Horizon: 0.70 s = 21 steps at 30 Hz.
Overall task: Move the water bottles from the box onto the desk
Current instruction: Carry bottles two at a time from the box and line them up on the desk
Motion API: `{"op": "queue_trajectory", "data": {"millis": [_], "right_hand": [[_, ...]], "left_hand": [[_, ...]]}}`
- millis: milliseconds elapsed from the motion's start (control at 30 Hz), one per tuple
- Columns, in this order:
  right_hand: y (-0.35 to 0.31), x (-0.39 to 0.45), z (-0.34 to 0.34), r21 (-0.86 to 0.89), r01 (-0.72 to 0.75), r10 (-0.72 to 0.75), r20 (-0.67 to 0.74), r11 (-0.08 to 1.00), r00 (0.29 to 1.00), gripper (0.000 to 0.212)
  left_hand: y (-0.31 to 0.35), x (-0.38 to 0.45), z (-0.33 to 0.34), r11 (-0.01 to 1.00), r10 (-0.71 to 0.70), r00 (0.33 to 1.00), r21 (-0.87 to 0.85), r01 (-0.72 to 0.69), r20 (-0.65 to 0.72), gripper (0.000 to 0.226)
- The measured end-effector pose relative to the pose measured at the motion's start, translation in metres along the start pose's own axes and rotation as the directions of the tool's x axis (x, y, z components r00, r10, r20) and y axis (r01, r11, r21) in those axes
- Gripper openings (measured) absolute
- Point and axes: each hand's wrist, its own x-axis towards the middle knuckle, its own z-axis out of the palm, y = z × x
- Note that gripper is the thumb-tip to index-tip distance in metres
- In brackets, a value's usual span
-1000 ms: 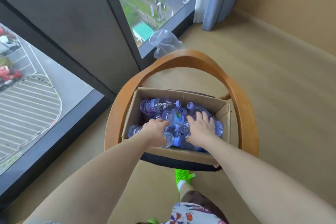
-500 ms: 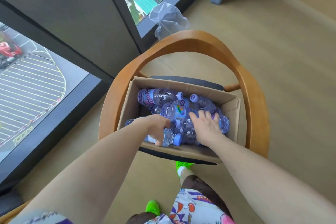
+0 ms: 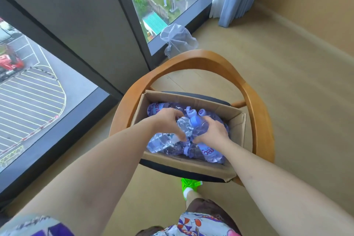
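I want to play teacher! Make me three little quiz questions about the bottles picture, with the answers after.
1. True or false: the cardboard box sits on a wooden chair.
2. What does each hand grip? A) a bottle B) the curtain C) the box's edge
3. Fill in: the bottle caps are ____ in colour.

Key:
1. True.
2. A: the left hand grips the clear bottle; the right hand grips the purple-capped bottle.
3. Purple.
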Motion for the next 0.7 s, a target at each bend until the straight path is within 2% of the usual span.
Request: {"op": "queue_trajectory", "data": {"millis": [33,133,200,300,433,500,633,700], "right_hand": [[-0.006,-0.002,-0.007,0.083,-0.006,0.007,-0.016,0.997,1.000,0.097],[-0.024,-0.007,-0.028,0.279,0.043,-0.024,-0.074,0.959,0.997,0.069],[-0.040,-0.011,-0.039,0.436,0.080,-0.057,-0.065,0.896,0.996,0.065],[-0.062,-0.019,-0.051,0.622,0.111,-0.144,0.003,0.775,0.990,0.076],[-0.094,-0.033,-0.059,0.726,0.137,-0.265,0.064,0.674,0.962,0.063],[-0.115,-0.043,-0.061,0.750,0.137,-0.309,0.094,0.647,0.946,0.055],[-0.165,-0.061,-0.052,0.768,0.162,-0.394,0.126,0.619,0.911,0.041],[-0.193,-0.071,-0.039,0.770,0.154,-0.420,0.159,0.620,0.894,0.029]], "left_hand": [[0.005,-0.005,-0.006,0.997,-0.016,1.000,-0.077,0.015,-0.018,0.094],[0.011,-0.018,-0.021,0.924,-0.013,0.999,-0.382,-0.002,-0.035,0.061],[0.012,-0.032,-0.029,0.799,0.029,0.999,-0.599,-0.046,-0.038,0.052],[0.013,-0.051,-0.041,0.580,0.015,0.993,-0.809,-0.102,-0.114,0.058],[0.011,-0.084,-0.063,0.294,-0.020,0.989,-0.946,-0.135,-0.147,0.044],[0.004,-0.106,-0.072,0.187,-0.039,0.986,-0.970,-0.153,-0.163,0.041],[-0.023,-0.157,-0.080,0.068,-0.131,0.953,-0.962,-0.266,-0.273,0.042],[-0.039,-0.184,-0.080,0.050,-0.169,0.933,-0.949,-0.313,-0.317,0.043]]}}
